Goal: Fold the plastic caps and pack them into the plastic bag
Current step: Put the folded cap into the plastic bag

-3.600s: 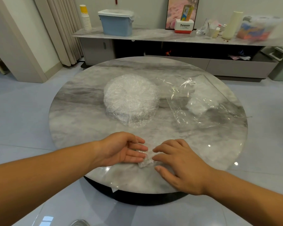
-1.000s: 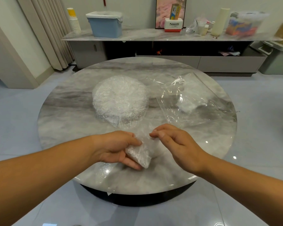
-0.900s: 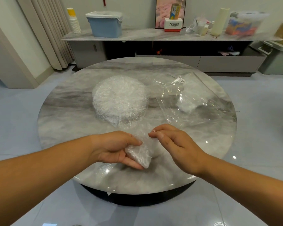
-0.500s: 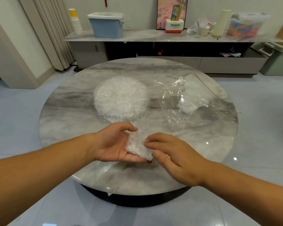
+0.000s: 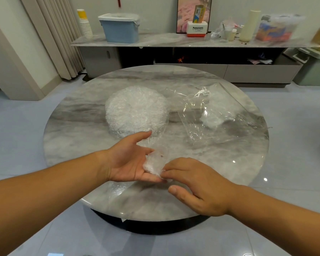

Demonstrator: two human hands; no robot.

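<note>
A small folded plastic cap (image 5: 154,162), crinkled and translucent white, lies on the fingers of my left hand (image 5: 127,161), which is palm up with its thumb spread. My right hand (image 5: 198,187) comes in from the right. Its fingertips press the cap's lower right edge and its thumb stays apart below. Both hands hover over the near part of the round marble table (image 5: 78,141). A round stack of unfolded caps (image 5: 137,109) sits mid-table. The clear plastic bag (image 5: 229,130) lies flat to the right with a folded cap (image 5: 210,120) inside.
A long low sideboard (image 5: 174,41) stands behind the table with a blue lidded bin (image 5: 120,28), paper cups (image 5: 85,24), a white box and containers. Curtains (image 5: 54,34) hang at the left. A green bin (image 5: 316,69) stands at the far right. Glossy floor surrounds the table.
My left hand has opened from gripping the folded cap to a flat palm holding it. My right hand dropped from above the cap onto its lower right edge.
</note>
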